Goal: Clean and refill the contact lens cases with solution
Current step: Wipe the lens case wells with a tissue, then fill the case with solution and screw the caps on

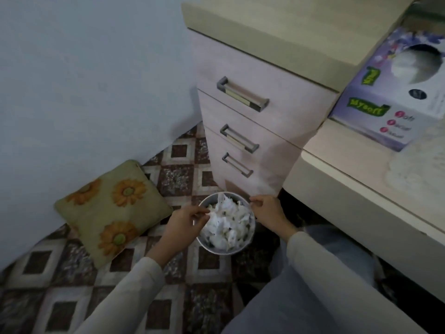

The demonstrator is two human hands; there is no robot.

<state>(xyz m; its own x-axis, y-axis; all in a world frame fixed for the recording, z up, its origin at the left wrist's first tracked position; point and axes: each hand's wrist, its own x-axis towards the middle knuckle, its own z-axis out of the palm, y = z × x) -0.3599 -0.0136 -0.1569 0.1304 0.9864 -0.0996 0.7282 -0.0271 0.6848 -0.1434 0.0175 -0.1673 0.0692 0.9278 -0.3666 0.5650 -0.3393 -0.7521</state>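
A small round waste bin (215, 251) stands on the patterned floor at the foot of the drawer unit. It is heaped with crumpled white tissues (227, 224). My left hand (184, 221) hovers over the bin's left rim, and its fingertips pinch the edge of a tissue on the pile. My right hand (267, 210) curls its fingers around the bin's right rim. No contact lens case or solution bottle is in view.
A pink drawer unit (252, 121) with three handles rises just behind the bin. A purple tissue box (395, 92) sits on the desk (356, 179) at right. A sunflower cushion (110, 208) leans against the wall at left. My knees fill the lower right.
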